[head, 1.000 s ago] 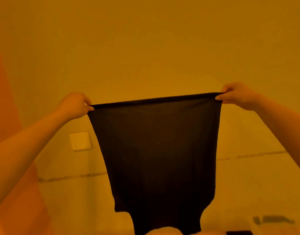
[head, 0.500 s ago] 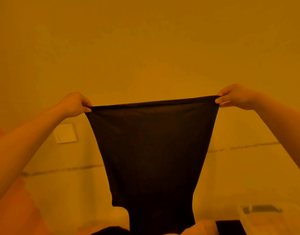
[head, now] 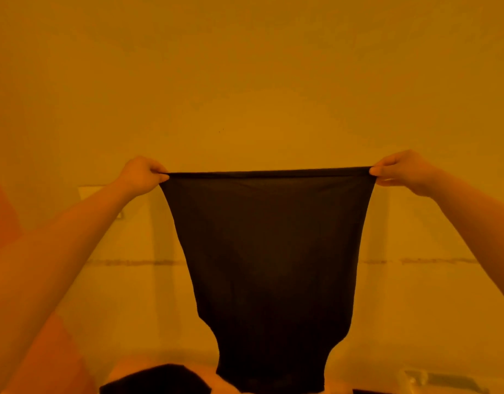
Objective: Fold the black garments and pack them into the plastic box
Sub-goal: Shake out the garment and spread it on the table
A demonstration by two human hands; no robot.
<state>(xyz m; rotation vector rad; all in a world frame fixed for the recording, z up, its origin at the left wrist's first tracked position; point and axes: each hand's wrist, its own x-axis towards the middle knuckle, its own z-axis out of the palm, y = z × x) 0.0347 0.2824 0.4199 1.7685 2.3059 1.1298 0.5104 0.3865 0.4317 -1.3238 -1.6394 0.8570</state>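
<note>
Garment (head: pixel 269 251) hangs at centre frame, black, its top hem stretched level between both hands — left hand (head: pixel 141 175) pinching the left corner, right hand (head: pixel 398 170) pinching the right. Its long axis drops straight down, equally near each hand. Plastic box (head: pixel 444 382) sits at lower right, another dark garment (head: pixel 157 379) lower left.

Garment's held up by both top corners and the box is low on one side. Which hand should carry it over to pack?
Probably the right hand. The plastic box shows at lower right, beneath that arm, while the left hand pinches the black garment at the far corner.
</note>
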